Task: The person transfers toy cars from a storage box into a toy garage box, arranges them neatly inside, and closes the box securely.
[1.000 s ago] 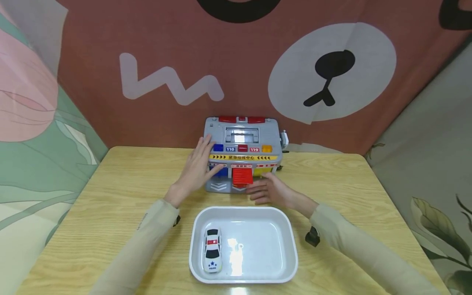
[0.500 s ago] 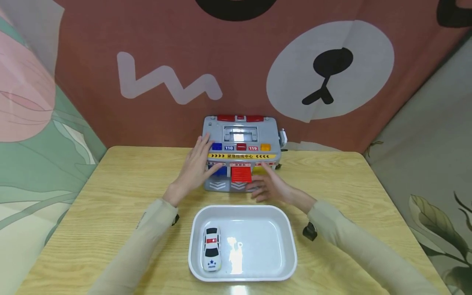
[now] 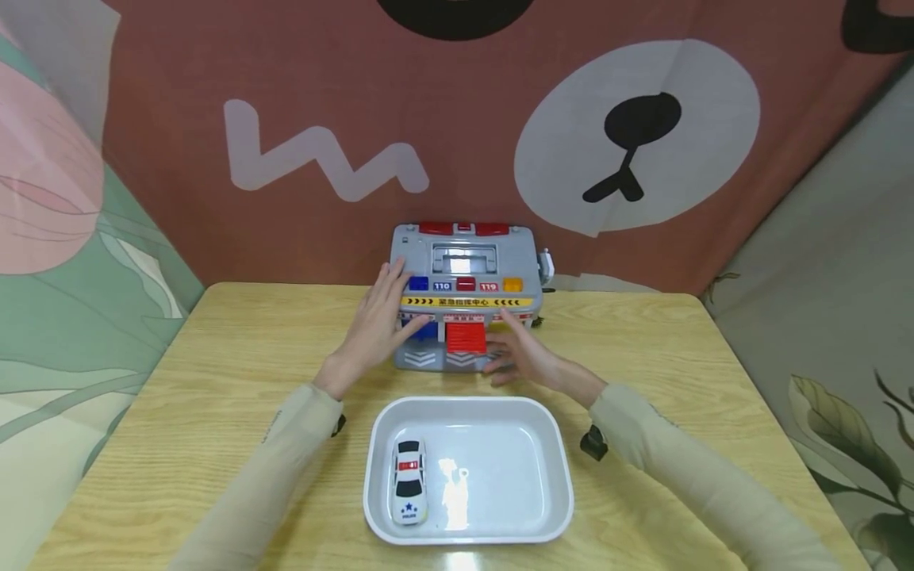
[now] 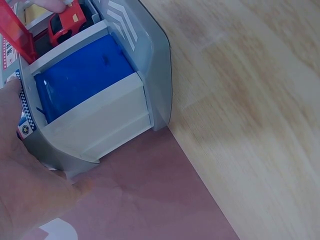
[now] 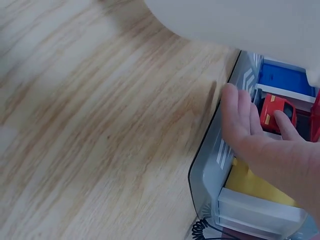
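Note:
A grey toy garage [image 3: 414,246] stands at the back of the table. My left hand [image 3: 370,321] rests on its left side, fingers straight along the top edge. The red door [image 3: 466,339] of the middle bay is swung up. Under it, in the right wrist view, a red toy car [image 5: 272,112] sits partly inside the bay. My right hand [image 3: 528,357] is at the garage's front right; one finger touches the car and the others stretch out loosely. The blue door [image 4: 90,75] and the yellow door [image 5: 257,186] are down. The head view hides the car.
In front of the garage is a white tray [image 3: 561,476], holding a white toy police car [image 3: 409,484] on its left side. A small white handle [image 3: 546,267] sticks out at the garage's right. A printed cloth [image 3: 307,238] hangs behind the table.
My right hand has shifted slightly forward and up along the garage front. The red showing below the raised door has gone from the head view. My left hand stays in place.

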A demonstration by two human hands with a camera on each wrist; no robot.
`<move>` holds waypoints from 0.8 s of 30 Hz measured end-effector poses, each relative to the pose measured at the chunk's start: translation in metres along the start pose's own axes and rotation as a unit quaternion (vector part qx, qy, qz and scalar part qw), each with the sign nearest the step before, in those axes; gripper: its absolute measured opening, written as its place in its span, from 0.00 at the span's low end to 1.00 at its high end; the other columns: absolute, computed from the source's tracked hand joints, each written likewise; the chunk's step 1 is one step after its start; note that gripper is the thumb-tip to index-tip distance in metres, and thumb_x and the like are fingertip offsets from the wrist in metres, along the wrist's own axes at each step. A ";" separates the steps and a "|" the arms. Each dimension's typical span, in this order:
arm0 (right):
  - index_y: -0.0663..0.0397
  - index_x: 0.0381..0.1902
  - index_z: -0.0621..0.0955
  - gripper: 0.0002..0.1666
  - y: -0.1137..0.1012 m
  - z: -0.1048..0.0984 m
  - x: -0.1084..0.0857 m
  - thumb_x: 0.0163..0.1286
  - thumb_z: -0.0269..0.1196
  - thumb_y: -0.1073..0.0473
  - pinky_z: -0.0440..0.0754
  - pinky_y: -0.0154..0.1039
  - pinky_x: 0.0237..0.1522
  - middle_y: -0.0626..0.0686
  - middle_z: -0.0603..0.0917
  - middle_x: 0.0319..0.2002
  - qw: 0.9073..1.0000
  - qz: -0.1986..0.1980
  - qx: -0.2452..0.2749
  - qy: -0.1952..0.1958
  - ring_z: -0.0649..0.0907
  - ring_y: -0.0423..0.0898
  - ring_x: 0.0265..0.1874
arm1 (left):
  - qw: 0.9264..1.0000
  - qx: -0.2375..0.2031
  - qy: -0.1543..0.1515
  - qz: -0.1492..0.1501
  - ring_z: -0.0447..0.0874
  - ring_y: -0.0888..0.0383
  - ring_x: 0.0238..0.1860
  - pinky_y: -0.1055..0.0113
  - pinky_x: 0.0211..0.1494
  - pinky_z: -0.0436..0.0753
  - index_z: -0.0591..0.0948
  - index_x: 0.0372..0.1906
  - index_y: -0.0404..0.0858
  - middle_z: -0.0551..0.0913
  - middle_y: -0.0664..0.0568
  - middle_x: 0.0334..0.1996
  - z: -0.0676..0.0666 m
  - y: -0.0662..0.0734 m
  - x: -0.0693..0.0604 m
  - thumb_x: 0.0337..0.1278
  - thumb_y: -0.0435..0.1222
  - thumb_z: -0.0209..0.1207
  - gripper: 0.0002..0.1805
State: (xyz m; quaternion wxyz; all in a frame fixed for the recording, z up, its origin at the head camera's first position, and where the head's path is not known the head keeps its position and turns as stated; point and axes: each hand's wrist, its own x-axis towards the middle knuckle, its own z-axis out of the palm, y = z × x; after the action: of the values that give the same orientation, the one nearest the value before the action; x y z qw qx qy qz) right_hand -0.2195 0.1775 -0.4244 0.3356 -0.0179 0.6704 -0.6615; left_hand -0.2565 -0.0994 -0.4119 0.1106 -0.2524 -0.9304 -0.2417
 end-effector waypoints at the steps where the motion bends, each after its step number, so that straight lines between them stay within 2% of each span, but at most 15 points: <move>1: 0.67 0.75 0.49 0.58 0.000 0.000 0.000 0.67 0.26 0.23 0.71 0.59 0.59 0.69 0.56 0.71 1.000 -0.001 -0.001 0.002 0.69 0.66 0.59 | 1.000 0.000 0.000 -0.001 0.34 0.48 0.76 0.41 0.71 0.50 0.54 0.76 0.40 0.38 0.52 0.77 0.000 0.000 0.000 0.62 0.61 0.52 0.45; 6: 0.68 0.74 0.48 0.59 -0.003 0.002 -0.001 0.67 0.27 0.23 0.71 0.60 0.59 0.69 0.57 0.70 1.000 -0.002 0.001 0.005 0.68 0.66 0.60 | 1.000 0.001 0.000 -0.001 0.32 0.49 0.76 0.41 0.71 0.50 0.54 0.75 0.40 0.38 0.52 0.77 -0.001 0.000 0.000 0.62 0.61 0.52 0.46; 12: 0.69 0.73 0.52 0.59 -0.004 0.003 -0.001 0.67 0.29 0.23 0.70 0.60 0.59 0.70 0.61 0.67 1.000 0.006 0.000 0.014 0.68 0.67 0.60 | 1.000 0.000 -0.007 -0.007 0.28 0.54 0.76 0.41 0.71 0.50 0.54 0.75 0.40 0.38 0.52 0.77 -0.002 0.002 0.000 0.62 0.62 0.52 0.46; 19: 0.68 0.73 0.54 0.57 -0.001 0.002 0.001 0.68 0.30 0.24 0.72 0.58 0.57 0.69 0.63 0.66 0.999 0.001 -0.001 0.035 0.72 0.65 0.56 | 1.000 -0.001 -0.004 -0.002 0.32 0.50 0.76 0.40 0.71 0.50 0.54 0.75 0.39 0.38 0.52 0.77 -0.003 0.003 0.000 0.62 0.61 0.52 0.46; 24: 0.68 0.73 0.55 0.55 0.001 0.003 0.005 0.70 0.30 0.26 0.75 0.57 0.55 0.69 0.64 0.66 0.999 -0.007 -0.002 0.041 0.73 0.64 0.55 | 1.000 0.003 -0.002 -0.001 0.29 0.53 0.76 0.40 0.71 0.51 0.55 0.75 0.39 0.39 0.51 0.77 -0.003 0.003 0.000 0.62 0.60 0.53 0.45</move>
State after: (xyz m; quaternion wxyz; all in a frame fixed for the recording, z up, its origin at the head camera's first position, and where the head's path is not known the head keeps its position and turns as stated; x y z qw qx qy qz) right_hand -0.2213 0.1729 -0.4275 0.3034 0.0036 0.6849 -0.6625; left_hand -0.2549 -0.0988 -0.4081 0.1096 -0.2518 -0.9314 -0.2390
